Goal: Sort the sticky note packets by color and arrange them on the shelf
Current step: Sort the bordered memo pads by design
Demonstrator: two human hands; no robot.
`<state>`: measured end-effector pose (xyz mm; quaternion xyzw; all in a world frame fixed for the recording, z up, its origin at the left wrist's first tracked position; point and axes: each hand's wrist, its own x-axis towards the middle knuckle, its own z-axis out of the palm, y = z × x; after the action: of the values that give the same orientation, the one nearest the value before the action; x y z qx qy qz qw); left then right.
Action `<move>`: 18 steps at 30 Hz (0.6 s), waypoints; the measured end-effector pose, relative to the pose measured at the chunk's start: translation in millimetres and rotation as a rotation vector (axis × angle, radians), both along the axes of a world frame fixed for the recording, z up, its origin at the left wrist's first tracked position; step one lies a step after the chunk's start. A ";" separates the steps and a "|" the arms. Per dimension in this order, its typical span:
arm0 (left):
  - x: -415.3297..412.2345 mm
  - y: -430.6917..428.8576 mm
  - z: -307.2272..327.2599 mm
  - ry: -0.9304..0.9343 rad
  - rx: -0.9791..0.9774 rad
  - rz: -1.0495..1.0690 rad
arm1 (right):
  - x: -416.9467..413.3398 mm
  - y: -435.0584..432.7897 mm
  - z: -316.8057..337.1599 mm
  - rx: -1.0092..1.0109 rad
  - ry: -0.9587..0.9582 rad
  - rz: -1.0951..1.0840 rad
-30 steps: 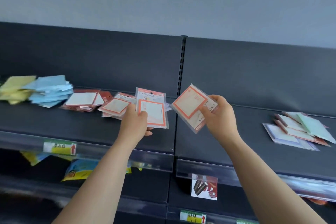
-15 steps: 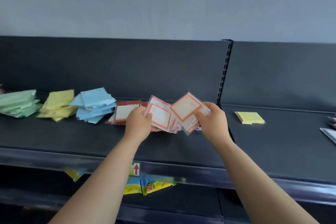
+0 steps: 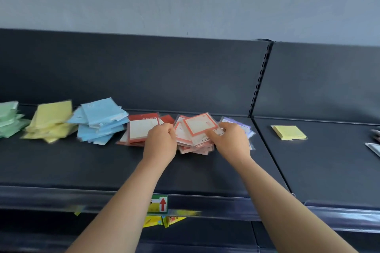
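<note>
Six piles [image 3: 100, 121], one shelf [image 3: 82, 166] — right hand [image 3: 231, 142] grip pinches the top orange packet [image 3: 200, 127]; left hand [image 3: 161, 139] grip unclear.

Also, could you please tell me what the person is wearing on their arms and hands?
Nothing that shows: the left hand and right hand are bare, without gloves, rings or a watch, and the left forearm and right forearm are uncovered, with no sleeve in view.

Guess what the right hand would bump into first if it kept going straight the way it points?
Probably the orange-bordered packets: the right hand grips their edge and points up-left across that pile. Beyond them lie the red packets, though depth is hard to judge.
</note>
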<state>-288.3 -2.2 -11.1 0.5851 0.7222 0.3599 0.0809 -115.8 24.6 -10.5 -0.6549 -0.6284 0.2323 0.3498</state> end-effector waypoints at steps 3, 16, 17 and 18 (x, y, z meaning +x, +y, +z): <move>1.6 -4.2 2.5 0.002 0.031 -0.031 | -6.4 3.1 -7.1 0.053 -0.168 -0.003; 31.5 -5.6 17.5 0.337 0.152 -0.079 | 40.2 -9.5 -4.5 0.306 -0.462 0.005; 42.0 -5.2 18.1 0.340 0.168 -0.107 | 49.8 -10.7 -5.1 0.305 -0.465 0.005; 53.4 -4.7 18.6 0.339 0.184 -0.138 | 60.3 -11.1 -5.9 0.310 -0.468 0.000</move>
<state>-234.9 -6.9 7.5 0.6902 0.6477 0.3146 -0.0711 -55.5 13.5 -16.4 -0.6295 -0.7200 -0.0240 0.2911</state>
